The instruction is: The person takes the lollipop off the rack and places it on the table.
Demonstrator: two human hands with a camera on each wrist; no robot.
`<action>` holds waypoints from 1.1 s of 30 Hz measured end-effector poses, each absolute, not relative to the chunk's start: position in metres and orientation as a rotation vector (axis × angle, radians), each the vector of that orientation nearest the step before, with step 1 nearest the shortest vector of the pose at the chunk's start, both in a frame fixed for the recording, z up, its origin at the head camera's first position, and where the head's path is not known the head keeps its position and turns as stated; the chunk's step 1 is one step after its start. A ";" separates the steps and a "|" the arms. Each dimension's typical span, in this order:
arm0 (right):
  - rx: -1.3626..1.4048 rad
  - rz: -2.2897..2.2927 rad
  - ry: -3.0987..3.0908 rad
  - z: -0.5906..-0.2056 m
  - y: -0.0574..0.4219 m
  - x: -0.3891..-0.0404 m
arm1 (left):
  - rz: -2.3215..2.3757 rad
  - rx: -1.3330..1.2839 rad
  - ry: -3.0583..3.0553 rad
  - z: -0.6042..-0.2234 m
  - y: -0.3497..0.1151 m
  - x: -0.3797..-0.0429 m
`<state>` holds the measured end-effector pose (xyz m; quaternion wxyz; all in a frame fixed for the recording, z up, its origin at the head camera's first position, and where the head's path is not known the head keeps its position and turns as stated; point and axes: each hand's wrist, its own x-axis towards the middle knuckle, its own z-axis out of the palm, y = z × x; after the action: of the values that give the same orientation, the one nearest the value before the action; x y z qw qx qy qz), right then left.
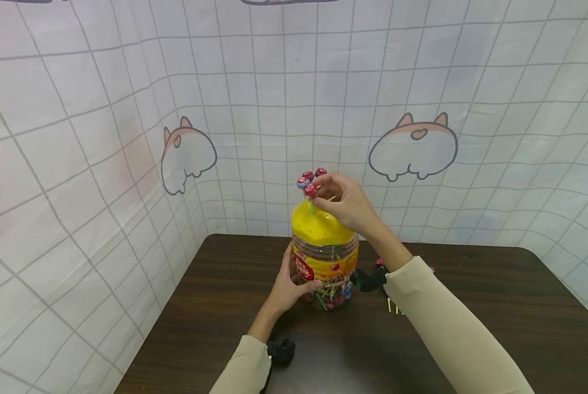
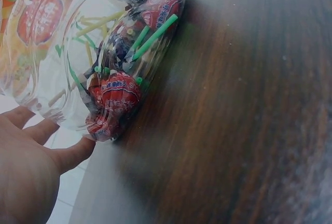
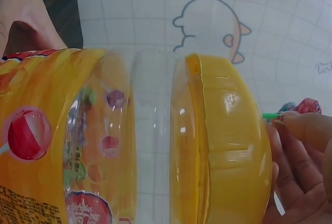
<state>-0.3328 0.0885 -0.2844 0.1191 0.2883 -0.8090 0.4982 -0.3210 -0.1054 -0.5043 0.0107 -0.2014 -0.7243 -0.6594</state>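
A lollipop is pinched above the lid by fingers of the right hand, the jar gripped on the desk by the left hand. The stick may be bent—or the jar tipped—by off-axis pressure. The pinch is shown by the right wrist view, not the left.

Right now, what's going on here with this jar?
A person is using both hands: the left hand holds a clear jar, and the right hand pinches a lollipop at the top of the yellow lid. A few other lollipops cluster behind it. Wrapped candies sit inside the jar, and loose lollipops lie on the table, partly hidden.
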 end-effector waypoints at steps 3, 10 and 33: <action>0.839 1.471 -2.338 -0.284 0.088 -0.332 | -2.056 -0.632 -2.256 -0.505 -0.105 -0.321; 0.861 1.524 -2.207 -0.278 0.090 -0.328 | -2.049 -0.641 -2.251 -0.506 -0.105 -0.322; 0.787 1.567 -2.097 -0.287 0.146 -0.300 | -2.040 -0.687 -2.219 -0.506 -0.105 -0.320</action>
<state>-0.3001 0.1456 -0.2871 0.2028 0.2818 -0.7512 0.5614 -0.3197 -0.1054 -0.5061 0.0249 -0.2222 -0.7176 -0.6597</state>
